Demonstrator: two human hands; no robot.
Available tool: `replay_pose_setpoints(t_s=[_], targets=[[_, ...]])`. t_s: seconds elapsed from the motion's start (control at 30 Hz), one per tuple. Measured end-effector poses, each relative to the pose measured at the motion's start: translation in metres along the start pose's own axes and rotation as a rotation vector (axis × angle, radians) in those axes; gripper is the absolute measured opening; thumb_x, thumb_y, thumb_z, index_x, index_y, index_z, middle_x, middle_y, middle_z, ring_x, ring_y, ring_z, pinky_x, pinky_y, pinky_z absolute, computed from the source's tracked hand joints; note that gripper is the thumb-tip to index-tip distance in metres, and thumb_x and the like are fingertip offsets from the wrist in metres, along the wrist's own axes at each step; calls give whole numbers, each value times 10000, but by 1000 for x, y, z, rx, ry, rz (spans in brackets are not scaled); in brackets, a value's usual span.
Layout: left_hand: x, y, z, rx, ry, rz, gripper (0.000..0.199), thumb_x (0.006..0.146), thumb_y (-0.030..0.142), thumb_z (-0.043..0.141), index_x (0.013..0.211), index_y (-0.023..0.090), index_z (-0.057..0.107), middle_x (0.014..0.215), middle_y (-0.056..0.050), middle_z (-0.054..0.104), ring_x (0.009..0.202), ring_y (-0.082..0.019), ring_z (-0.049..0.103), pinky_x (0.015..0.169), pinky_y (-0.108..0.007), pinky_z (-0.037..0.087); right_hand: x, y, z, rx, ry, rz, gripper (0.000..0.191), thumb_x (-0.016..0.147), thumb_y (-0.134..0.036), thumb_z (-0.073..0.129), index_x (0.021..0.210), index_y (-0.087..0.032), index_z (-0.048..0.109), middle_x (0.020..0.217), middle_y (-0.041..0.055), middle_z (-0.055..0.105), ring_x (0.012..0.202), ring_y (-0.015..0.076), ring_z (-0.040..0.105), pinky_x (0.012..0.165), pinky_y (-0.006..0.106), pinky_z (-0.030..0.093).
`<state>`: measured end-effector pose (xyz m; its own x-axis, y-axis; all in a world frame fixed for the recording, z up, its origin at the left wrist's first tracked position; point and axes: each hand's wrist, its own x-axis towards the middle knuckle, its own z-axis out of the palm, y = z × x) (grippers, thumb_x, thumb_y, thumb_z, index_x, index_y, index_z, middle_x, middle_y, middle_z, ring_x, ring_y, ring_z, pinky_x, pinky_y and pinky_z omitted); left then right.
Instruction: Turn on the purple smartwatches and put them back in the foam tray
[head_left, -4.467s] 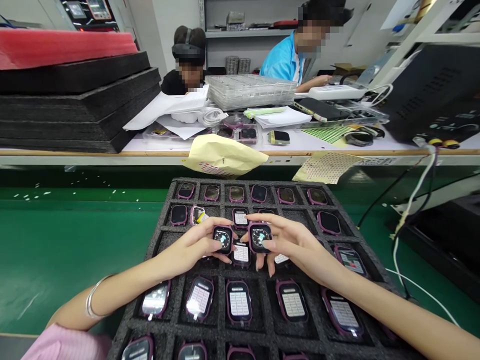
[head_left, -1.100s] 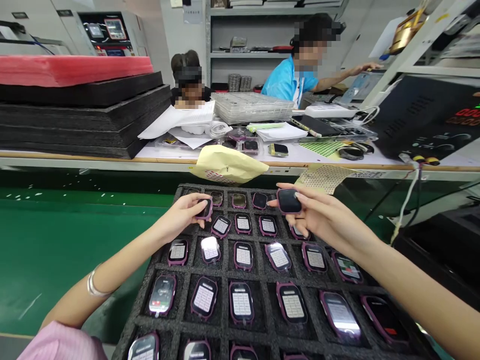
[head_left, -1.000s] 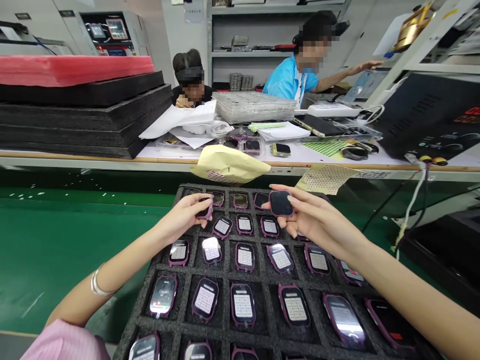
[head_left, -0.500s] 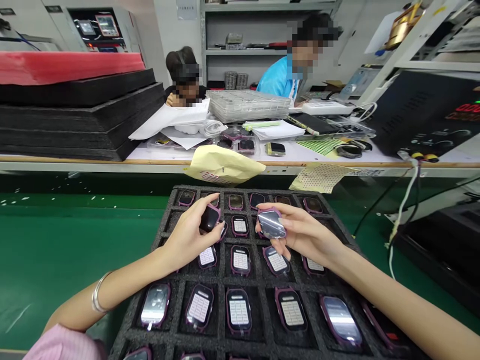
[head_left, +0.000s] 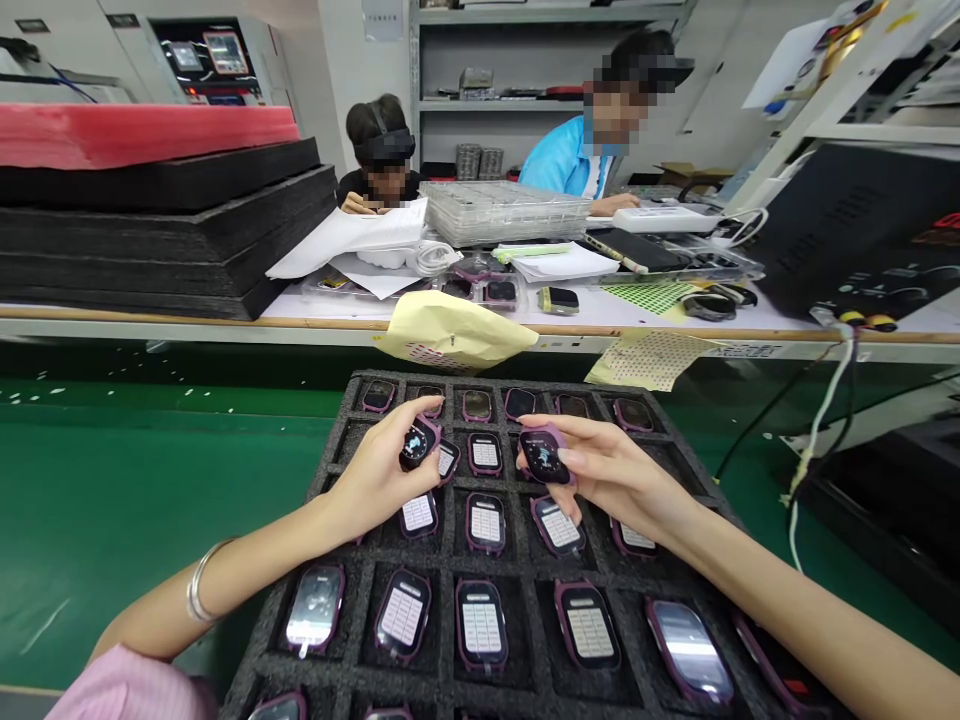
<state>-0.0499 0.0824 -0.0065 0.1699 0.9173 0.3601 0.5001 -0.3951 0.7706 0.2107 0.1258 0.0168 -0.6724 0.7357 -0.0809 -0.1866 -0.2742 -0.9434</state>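
Between the thumb and fingers of my left hand (head_left: 379, 460) is a purple smartwatch case (head_left: 418, 441), without a strap, its dark screen lit with a small pale-blue symbol. A second watch case of the same kind (head_left: 543, 455), also lit, is pinched in my right hand (head_left: 611, 465). Both are held above a black foam tray (head_left: 517, 555) divided into square compartments. Purple watch cases lie in many of these, several with white grid-like screens, such as the watch (head_left: 481, 622) near the middle front. My fingers partly cover the watches in the rows below them.
Beyond the tray runs a white workbench (head_left: 300, 312) with stacked black foam (head_left: 150, 240), clear plastic trays (head_left: 502, 210), papers and a black instrument box (head_left: 855, 230). Yellow sheets (head_left: 457, 330) hang over its edge. Two people (head_left: 570, 160) sit behind it. Cables dangle at right.
The screens of both held watches have gone from dark or reflective to lit with a pale-blue symbol. My hands stay almost in place; the view has shifted slightly.
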Motion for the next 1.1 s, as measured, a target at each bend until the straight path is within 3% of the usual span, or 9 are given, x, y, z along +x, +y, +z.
replay_pose_setpoints(t_s=[0.2, 0.93, 1.1], targets=[[0, -1, -1, -32, 38, -15, 445, 798, 153, 538, 1242, 166, 497, 1183, -86, 610, 1071, -223, 570, 966, -335, 421, 0, 0, -4, 35, 59, -38, 352, 833, -218, 707, 1181, -194, 662, 952, 120, 716, 511, 123, 612, 485, 227, 503], [-1, -3, -4, -27, 83, -22, 422, 797, 136, 536, 1215, 189, 511, 962, -32, 598, 872, -177, 567, 870, -296, 436, -1, -1, -4, -29, 39, -65, 310, 822, -202, 721, 1129, -187, 676, 931, 115, 714, 529, 132, 635, 504, 224, 535], [-2, -2, -6, -20, 80, -29, 388, 792, 119, 533, 1172, 192, 533, 942, -24, 593, 844, -166, 566, 850, -288, 447, -2, -3, -1, -54, 54, -75, 292, 839, -192, 707, 1129, -183, 672, 827, 70, 702, 528, 131, 641, 514, 210, 535]])
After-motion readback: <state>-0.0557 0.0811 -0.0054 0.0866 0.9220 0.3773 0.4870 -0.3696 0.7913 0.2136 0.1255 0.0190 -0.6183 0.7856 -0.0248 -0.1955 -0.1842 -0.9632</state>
